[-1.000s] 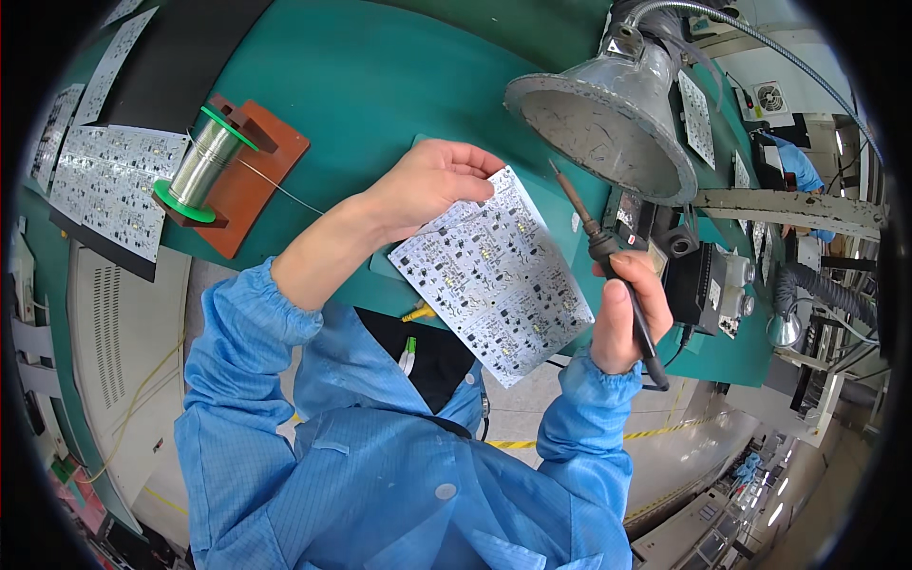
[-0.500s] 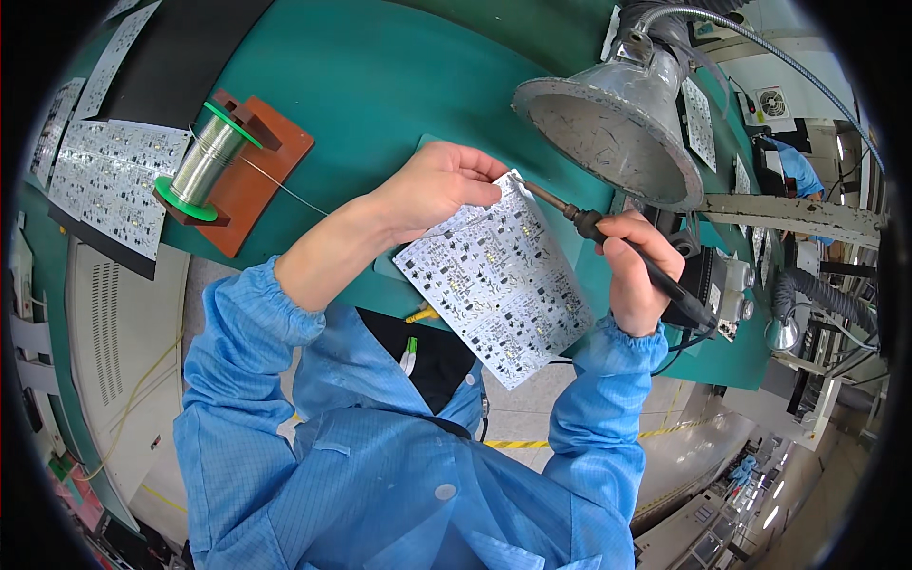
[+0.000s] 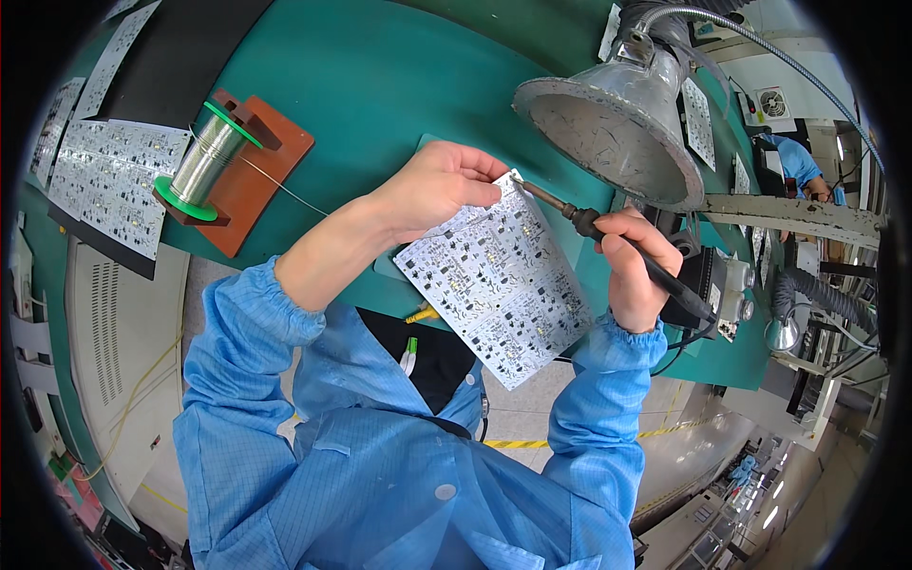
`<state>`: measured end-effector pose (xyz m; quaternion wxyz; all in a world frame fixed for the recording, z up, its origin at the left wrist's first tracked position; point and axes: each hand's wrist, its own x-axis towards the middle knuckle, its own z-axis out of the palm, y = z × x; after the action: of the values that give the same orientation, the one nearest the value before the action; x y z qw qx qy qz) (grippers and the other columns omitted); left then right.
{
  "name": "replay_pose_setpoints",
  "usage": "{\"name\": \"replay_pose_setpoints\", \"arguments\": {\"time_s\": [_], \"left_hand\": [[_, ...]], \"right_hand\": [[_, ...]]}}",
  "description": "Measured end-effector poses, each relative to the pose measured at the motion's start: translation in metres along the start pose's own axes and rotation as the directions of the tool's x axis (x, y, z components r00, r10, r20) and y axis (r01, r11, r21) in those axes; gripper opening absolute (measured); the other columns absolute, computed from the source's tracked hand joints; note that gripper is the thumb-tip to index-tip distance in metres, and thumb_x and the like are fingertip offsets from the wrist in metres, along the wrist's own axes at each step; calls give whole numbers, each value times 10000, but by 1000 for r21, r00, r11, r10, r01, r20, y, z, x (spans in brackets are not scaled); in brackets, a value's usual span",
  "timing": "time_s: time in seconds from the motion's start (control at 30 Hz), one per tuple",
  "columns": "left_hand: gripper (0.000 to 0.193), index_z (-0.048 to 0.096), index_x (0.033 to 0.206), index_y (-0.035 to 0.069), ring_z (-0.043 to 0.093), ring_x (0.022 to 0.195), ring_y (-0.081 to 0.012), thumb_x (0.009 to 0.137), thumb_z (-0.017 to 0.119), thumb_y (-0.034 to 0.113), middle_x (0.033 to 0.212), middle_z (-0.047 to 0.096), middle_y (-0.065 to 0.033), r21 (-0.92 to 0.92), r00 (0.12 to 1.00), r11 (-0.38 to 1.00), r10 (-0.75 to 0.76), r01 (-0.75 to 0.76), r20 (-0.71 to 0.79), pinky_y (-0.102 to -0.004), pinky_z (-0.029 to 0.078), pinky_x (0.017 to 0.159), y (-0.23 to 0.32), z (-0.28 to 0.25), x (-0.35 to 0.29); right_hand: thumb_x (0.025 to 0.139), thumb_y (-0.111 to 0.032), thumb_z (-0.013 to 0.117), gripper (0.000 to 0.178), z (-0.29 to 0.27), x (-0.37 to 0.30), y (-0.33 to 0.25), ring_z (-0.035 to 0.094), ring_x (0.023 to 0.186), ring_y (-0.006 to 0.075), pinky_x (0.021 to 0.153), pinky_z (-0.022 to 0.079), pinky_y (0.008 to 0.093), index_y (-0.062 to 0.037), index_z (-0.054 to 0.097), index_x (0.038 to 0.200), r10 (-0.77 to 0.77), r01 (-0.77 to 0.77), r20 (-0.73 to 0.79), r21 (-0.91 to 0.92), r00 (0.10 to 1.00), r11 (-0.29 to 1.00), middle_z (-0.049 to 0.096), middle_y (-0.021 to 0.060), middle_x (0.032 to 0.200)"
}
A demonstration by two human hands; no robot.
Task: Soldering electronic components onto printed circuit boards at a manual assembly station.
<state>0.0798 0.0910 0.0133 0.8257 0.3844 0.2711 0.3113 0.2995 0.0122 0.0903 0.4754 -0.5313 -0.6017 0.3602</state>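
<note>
A white circuit board (image 3: pixel 499 275) covered with small dark parts lies tilted over the bench's near edge. My left hand (image 3: pixel 442 190) is closed at its far corner, fingers bent in a pinch. Solder wire (image 3: pixel 285 188) runs from a green-ended spool (image 3: pixel 211 161) and passes out of sight under my left forearm toward that hand; the wire at the fingertips is too small to see. My right hand (image 3: pixel 641 271) grips the dark handle of a soldering iron (image 3: pixel 584 223). Its tip meets the board's far corner, close to my left fingertips.
The spool sits on a reddish-brown stand (image 3: pixel 261 180). A metal fume hood (image 3: pixel 617 133) hangs beyond my right hand. More circuit boards (image 3: pixel 119 180) lie at left on a black sheet (image 3: pixel 180 66). A dark box (image 3: pixel 708 280) stands at right; another person (image 3: pixel 798 166) is farther off.
Both my hands, the iron and the board stay nearly where they were; my right hand shifts very slightly. The other person at far right has moved a little into view.
</note>
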Motion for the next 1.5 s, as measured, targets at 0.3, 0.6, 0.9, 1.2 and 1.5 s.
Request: {"name": "replay_pose_setpoints", "arguments": {"time_s": [0.3, 0.6, 0.9, 1.2, 1.5], "left_hand": [[286, 576, 1093, -82, 624, 885, -155, 815, 596, -18, 997, 642, -126, 2, 1000, 1000, -1, 1, 18, -269, 505, 811, 0, -1, -1], [297, 583, 1074, -111, 629, 888, -166, 790, 614, -29, 1002, 647, -148, 110, 996, 994, 4, 5, -88, -272, 507, 784, -1, 5, -2], [272, 606, 1031, -66, 636, 945, -231, 794, 655, 58, 1027, 632, -174, 653, 872, 730, 437, -201, -220, -298, 511, 781, -2, 17, -22], [83, 608, 768, -11, 620, 790, -256, 729, 674, 21, 944, 605, -137, 921, 824, 276, 561, -274, 77, -313, 490, 660, 1, 13, -69], [69, 610, 799, -7, 580, 581, -226, 745, 643, -36, 840, 608, -99, 876, 789, 416, 611, -245, -69, -292, 456, 509, 4, 30, -53]], "right_hand": [[734, -51, 612, 184, 1, 0, 1, 504, 704, 131, 642, 388, 259, 60, 665, 872, -19, 19, -20, -3, 1000, 1000, 597, 73, 771], [870, -151, 551, 238, 0, -46, 0, 511, 654, 147, 607, 394, 269, 64, 623, 945, -121, 74, -336, -150, 934, 986, 596, 110, 817], [927, -215, 445, 417, -20, -111, 64, 556, 1062, 253, 959, 397, 368, 47, 493, 1249, -283, 64, -513, -403, 810, 913, 578, 195, 1146], [927, -148, 473, 403, -20, -108, 71, 545, 1123, 251, 989, 376, 341, 55, 462, 1276, -112, -86, -478, -374, 871, 923, 579, 206, 1185], [928, -177, 459, 433, 2, -115, 73, 535, 1148, 277, 985, 383, 366, 69, 449, 1284, -130, 0, -501, -251, 856, 968, 557, 225, 1215]]}}
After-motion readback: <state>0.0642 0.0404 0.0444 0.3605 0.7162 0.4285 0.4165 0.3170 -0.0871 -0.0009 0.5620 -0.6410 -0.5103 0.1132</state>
